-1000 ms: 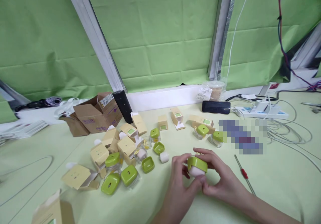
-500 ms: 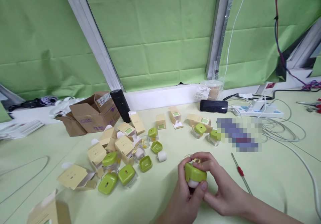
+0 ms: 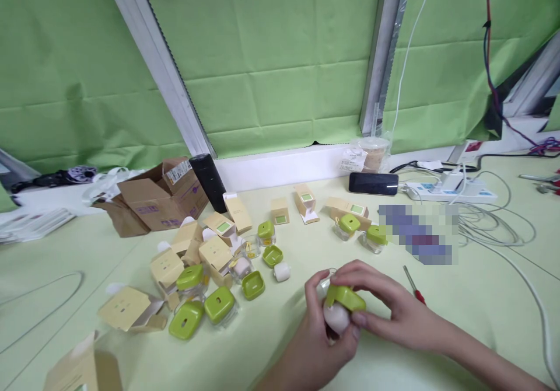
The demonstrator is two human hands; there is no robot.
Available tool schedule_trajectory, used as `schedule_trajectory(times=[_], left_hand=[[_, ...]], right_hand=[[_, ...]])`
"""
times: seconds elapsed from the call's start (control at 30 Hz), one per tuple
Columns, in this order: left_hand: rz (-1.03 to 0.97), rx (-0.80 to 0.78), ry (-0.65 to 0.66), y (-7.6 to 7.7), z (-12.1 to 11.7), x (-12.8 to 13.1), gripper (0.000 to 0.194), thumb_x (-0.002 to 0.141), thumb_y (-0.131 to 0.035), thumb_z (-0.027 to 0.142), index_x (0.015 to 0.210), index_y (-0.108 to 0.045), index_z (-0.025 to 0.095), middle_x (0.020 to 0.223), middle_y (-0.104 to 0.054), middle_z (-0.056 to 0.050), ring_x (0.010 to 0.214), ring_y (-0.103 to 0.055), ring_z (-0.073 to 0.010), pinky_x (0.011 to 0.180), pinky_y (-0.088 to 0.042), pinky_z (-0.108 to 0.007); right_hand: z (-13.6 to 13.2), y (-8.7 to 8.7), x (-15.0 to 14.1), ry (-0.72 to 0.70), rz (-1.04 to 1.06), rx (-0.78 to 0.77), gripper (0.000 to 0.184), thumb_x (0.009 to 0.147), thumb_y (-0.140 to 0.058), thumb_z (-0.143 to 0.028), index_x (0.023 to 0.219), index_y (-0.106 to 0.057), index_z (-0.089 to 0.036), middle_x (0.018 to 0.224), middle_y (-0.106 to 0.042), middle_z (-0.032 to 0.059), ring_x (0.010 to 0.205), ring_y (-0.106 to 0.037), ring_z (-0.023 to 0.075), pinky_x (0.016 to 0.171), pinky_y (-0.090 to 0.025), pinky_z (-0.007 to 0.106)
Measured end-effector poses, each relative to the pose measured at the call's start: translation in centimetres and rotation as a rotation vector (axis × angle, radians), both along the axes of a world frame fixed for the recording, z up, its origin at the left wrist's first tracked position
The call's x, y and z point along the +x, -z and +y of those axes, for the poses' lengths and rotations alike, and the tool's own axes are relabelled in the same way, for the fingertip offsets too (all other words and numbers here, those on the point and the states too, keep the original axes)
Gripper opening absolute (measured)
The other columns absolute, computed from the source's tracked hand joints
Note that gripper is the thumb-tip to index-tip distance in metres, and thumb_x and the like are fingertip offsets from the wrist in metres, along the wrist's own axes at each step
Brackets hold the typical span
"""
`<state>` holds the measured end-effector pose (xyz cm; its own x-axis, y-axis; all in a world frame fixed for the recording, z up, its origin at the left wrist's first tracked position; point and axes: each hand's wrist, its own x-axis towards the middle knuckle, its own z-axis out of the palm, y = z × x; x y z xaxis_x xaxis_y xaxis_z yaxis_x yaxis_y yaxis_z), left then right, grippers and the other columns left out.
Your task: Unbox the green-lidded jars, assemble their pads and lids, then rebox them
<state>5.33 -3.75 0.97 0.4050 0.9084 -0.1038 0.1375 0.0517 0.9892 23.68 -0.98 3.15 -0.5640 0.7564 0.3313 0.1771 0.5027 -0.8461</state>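
Low at the right of centre, my left hand [image 3: 314, 338] is wrapped round a small clear case [image 3: 322, 287]. A rounded white piece [image 3: 336, 319] shows in it. My right hand [image 3: 389, 300] grips a glossy green lid [image 3: 351, 299], which sits tilted over the white piece with its left side raised. Fingers hide much of the case. To the left lie two loose green lids, one of them this upturned lid [image 3: 253, 285], and a small white cylinder [image 3: 282, 272]. Beyond my right hand lies a screwdriver [image 3: 413, 284], partly covered by it.
Several green-lidded clear cases [image 3: 219, 306] and opened small cartons [image 3: 130, 309] spread over the left side. A cardboard box [image 3: 160, 201] and black bottle [image 3: 209, 182] stand behind. A phone [image 3: 373, 184], power strip [image 3: 450, 191] and loose cables [image 3: 503, 227] lie at the back right.
My right hand has tipped the green lid up and to the right, exposing more of the white piece. That hand has shifted and now covers the screwdriver's lower part.
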Motion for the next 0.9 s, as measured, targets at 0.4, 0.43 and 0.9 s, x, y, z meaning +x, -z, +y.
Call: schedule_trajectory(times=[0.4,0.43,0.9], left_hand=[[0.289,0.319,-0.276,0.8,3.4,-1.3,0.034,0.079,-0.06,0.029,0.113,-0.056,0.026,0.11,-0.057,-0.007,0.108,-0.045,-0.0261,0.096,-0.033,-0.04],[0.304,0.316,-0.245,1.0,3.5,-1.3,0.035,0.08,-0.059,0.028,0.114,-0.056,0.025,0.111,-0.057,-0.007,0.109,-0.045,-0.0264,0.097,-0.033,-0.041],[-0.024,0.143,-0.261,0.3,2.0,0.2,0.022,0.08,-0.057,0.039,0.082,-0.061,0.017,0.075,-0.061,-0.003,0.071,-0.052,-0.0168,0.066,-0.04,-0.026]], right_hand=[[3.5,1.4,1.6,0.526,0.172,-0.321,0.037,0.083,-0.055,-0.051,0.106,-0.063,-0.024,0.111,-0.064,0.007,0.1,-0.061,0.0244,0.083,-0.052,0.039],[3.4,1.3,1.5,0.524,0.182,-0.322,0.037,0.081,-0.056,-0.051,0.105,-0.063,-0.023,0.11,-0.064,0.0069,0.099,-0.061,0.0243,0.083,-0.052,0.039],[0.2,2.0,-1.9,0.22,0.231,-0.149,0.031,0.086,-0.059,-0.03,0.117,-0.055,-0.027,0.113,-0.056,0.0072,0.107,-0.058,0.0216,0.092,-0.051,0.038]])
